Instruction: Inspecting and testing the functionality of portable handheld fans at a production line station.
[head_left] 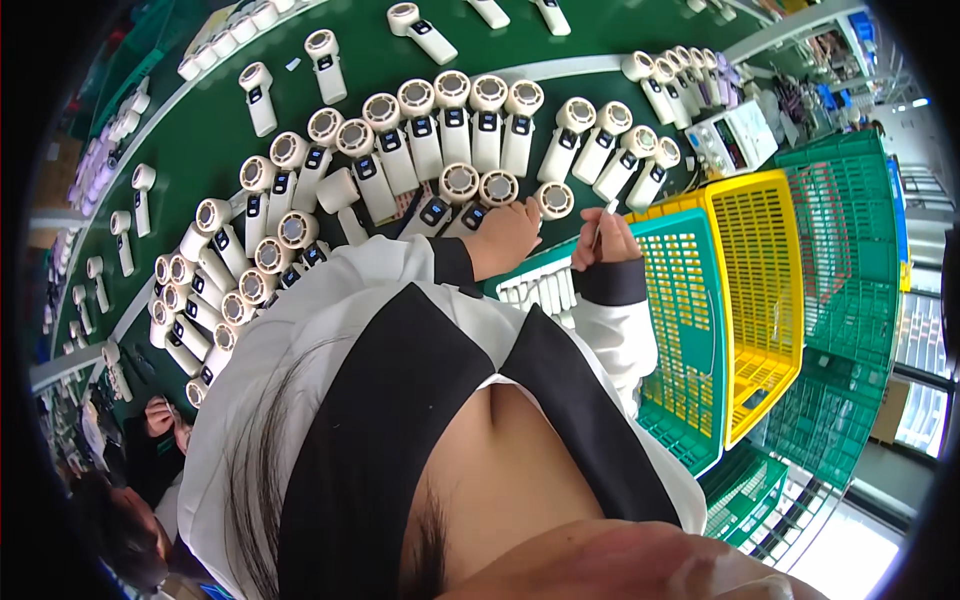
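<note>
Seems mid-handling of 1 white fan [555, 201] between the 2 hands. Pinching 1 small white piece [611, 207] in the right hand [609, 241]; resting the left hand [508, 240], loosely bent, beside the fan. Cannot tell whether gripping it. Probably calls for securing that left hold.

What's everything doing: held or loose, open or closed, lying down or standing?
Left hand: bent, by the fans
Right hand: fingers pinching
Small white piece: held
Handheld fans: mostly lying loose; spinning, can't tell
Green basket: open-topped
Yellow basket: open-topped
</note>
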